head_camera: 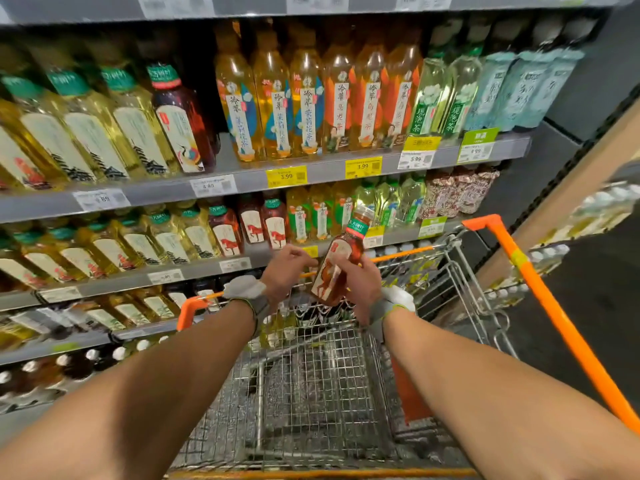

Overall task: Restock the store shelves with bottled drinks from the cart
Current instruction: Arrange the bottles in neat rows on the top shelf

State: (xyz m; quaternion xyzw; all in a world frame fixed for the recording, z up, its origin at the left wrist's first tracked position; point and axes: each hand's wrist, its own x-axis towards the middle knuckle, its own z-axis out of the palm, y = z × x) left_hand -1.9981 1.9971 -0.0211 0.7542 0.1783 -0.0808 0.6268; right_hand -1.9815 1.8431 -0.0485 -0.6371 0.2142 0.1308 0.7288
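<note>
Right grip (360,289) clamps the tilted bottle (341,261) low (left grip (284,275) loose beside it); top-heavy, it could slip into the cart (485,224).

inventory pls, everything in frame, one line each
shelves: several tiers, grey, ahead
cart: 1, silver wire, orange handles, before shelves
held bottle: 1, red-brown tea, white horse label, tilted above cart
bottles in cart: count unclear, far end of basket
yellow tea bottles: many, top row left
crane-label bottle: 1 at front, dark red, top row
amber bottles: 6 at front, blue or orange labels, top row middle
pale green bottles: 2 at front, top row right
horse-label bottles: about 3, dark red, second row
price tags: many, yellow, white, green, shelf edges
left hand: 1, beside held bottle, contact unclear
right hand: 1, grips held bottle's lower part
</note>
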